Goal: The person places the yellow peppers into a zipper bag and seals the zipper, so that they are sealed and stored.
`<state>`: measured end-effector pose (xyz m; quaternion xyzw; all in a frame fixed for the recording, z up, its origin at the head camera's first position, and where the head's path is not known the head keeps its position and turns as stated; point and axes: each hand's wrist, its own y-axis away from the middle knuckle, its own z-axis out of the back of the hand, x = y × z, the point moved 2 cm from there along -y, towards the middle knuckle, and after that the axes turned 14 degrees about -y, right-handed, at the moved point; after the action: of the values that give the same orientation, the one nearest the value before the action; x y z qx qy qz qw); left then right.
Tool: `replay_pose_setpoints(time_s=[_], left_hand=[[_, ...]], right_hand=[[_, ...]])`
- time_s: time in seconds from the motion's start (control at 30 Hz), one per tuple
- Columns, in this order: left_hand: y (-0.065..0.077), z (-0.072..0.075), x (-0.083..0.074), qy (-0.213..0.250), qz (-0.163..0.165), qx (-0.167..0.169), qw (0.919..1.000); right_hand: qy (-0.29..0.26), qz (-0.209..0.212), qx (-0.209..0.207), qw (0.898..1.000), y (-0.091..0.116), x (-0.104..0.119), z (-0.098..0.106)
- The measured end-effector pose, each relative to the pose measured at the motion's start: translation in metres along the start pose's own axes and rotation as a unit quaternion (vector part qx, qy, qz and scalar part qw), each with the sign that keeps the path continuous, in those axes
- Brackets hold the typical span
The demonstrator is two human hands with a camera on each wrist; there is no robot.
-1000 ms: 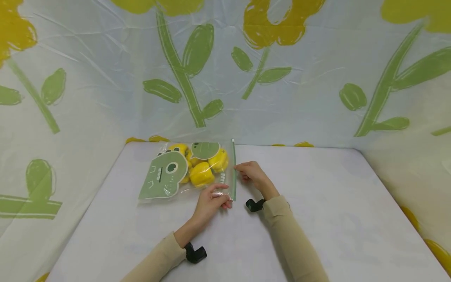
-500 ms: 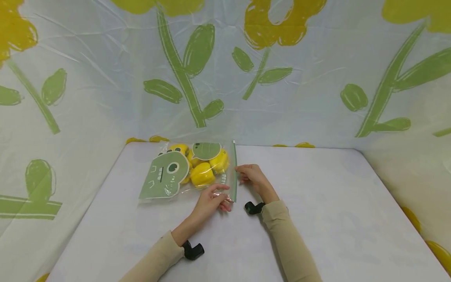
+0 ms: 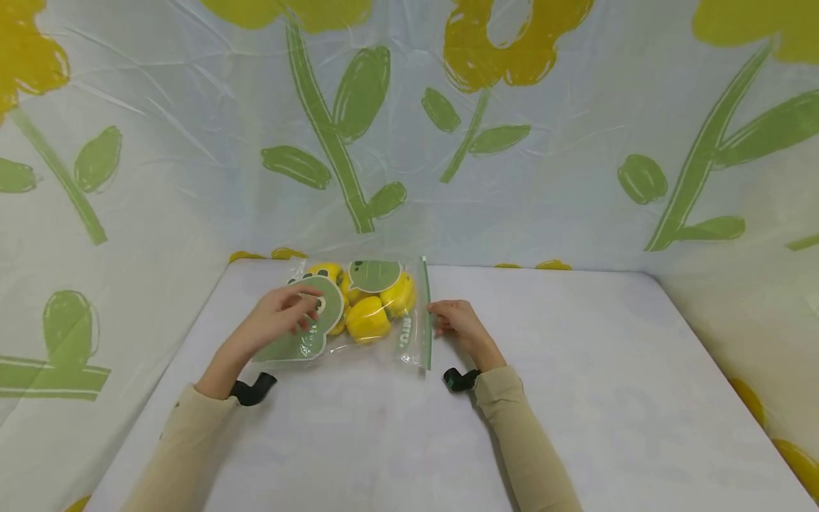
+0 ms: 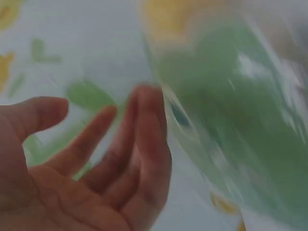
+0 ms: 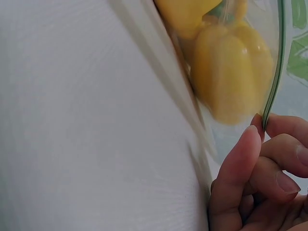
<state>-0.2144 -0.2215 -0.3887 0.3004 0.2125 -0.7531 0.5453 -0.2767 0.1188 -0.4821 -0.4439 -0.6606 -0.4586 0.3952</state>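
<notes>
A clear zip bag with a green cartoon print lies on the table, its green zip edge facing right. Inside are several yellow bell peppers, one of them large in the right wrist view. My right hand pinches the zip edge between thumb and forefinger, as the right wrist view shows. My left hand is over the bag's printed left part, fingers relaxed and apart. In the left wrist view that hand holds nothing, and its fingertips come close to the blurred bag.
A white table stretches out around the bag. Behind it and at the sides hangs a pale cloth printed with flowers. Black wrist mounts sit under both forearms.
My left hand has left the near corner of the zip edge and moved left over the printed part. The right hand keeps its pinch, and the bag has barely shifted.
</notes>
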Motion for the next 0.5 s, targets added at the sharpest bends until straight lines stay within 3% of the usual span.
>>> replay_pose_setpoints(time_s=[0.1, 0.17, 0.23, 0.33, 0.4, 0.5], left_hand=[[0.0, 0.022, 0.037, -0.112, 0.058, -0.058, 0.9903], [0.0, 0.028, 0.06, -0.148, 0.09, -0.067, 0.9826], [0.001, 0.03, 0.08, -0.123, 0.108, -0.051, 0.9852], [0.0, 0.027, 0.104, -0.037, 0.123, -0.01, 0.9917], [0.0, 0.024, 0.115, 0.024, 0.126, 0.01, 0.9917], [0.0, 0.02, 0.122, 0.074, 0.114, 0.007, 0.9907]], right_hand=[[-0.002, -0.007, -0.004, 1.0, 0.001, 0.0, 0.0], [0.001, -0.008, -0.006, 1.0, 0.001, 0.0, 0.0], [0.003, -0.007, -0.009, 1.0, 0.001, 0.0, 0.0], [0.002, -0.002, -0.011, 1.0, 0.002, 0.001, 0.0], [0.0, 0.001, -0.01, 1.0, 0.002, 0.001, 0.0], [-0.004, 0.001, -0.01, 1.0, 0.001, 0.001, -0.001]])
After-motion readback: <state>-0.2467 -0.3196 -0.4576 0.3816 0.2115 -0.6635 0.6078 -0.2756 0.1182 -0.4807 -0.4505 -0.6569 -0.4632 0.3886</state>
